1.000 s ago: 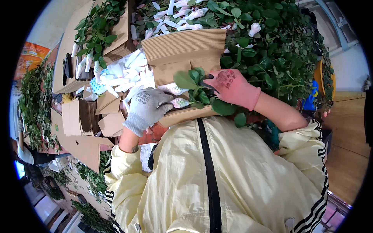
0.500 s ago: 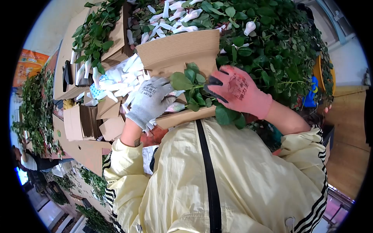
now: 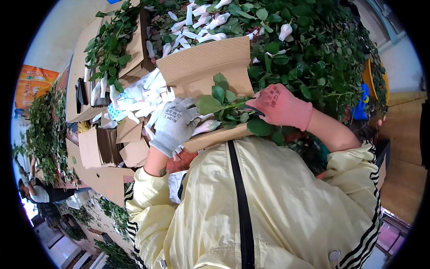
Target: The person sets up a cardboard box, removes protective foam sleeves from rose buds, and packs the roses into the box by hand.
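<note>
A sheet of corrugated cardboard (image 3: 206,60) lies bent in front of my body, its near flap (image 3: 219,138) against my jacket. On it rests a small bunch of roses with green leaves (image 3: 209,104) and a bud in a white net sleeve (image 3: 207,127). My left hand (image 3: 174,124), in a grey glove, is curled over the bud end of the bunch; its fingertips are partly hidden. My right hand (image 3: 281,106), in a pink-red glove with dark fingertips, is closed round the stems at the right.
Beyond the cardboard lies a heap of leafy rose stems (image 3: 309,67) with sleeved buds. White sleeves (image 3: 139,96) are piled at left, near stacked cardboard pieces (image 3: 107,145) and a black phone-like object (image 3: 81,95). A person (image 3: 38,190) stands at far left.
My right hand has gone from spread fingers above the stems to closed round them, slightly lower. My left hand stays at the buds, and the view has shifted a little.
</note>
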The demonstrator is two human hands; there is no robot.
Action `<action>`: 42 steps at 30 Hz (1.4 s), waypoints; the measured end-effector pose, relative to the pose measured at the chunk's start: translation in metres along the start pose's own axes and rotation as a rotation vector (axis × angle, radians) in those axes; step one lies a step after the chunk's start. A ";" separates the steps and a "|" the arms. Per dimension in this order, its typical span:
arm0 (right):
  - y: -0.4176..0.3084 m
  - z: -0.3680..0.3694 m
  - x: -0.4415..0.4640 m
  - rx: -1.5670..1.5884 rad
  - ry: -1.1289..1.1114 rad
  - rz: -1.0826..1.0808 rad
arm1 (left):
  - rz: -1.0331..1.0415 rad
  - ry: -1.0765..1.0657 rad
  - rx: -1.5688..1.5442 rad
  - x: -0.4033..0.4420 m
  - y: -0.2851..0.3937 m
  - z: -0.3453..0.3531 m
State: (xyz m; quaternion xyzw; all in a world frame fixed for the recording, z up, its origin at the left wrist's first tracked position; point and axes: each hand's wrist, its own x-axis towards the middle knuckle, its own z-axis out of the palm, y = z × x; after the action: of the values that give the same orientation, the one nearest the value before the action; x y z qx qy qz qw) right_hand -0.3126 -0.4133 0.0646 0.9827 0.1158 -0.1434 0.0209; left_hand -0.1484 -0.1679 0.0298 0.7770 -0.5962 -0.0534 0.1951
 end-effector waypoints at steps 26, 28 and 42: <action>0.065 -0.060 -0.056 0.215 0.269 0.333 | -0.295 0.098 -0.115 -0.006 0.050 -0.001; 0.105 -0.061 -0.045 0.116 0.460 0.455 | -0.328 0.073 -0.097 -0.005 0.053 -0.007; 0.266 0.006 0.038 -0.447 0.071 0.513 | -0.401 0.195 -0.194 -0.014 0.045 0.011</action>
State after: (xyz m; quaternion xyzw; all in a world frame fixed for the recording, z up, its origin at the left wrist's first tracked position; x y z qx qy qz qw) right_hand -0.2168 -0.6643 0.0498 0.9552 -0.1060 -0.0702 0.2673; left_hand -0.1965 -0.1671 0.0339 0.8588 -0.4005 -0.0729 0.3110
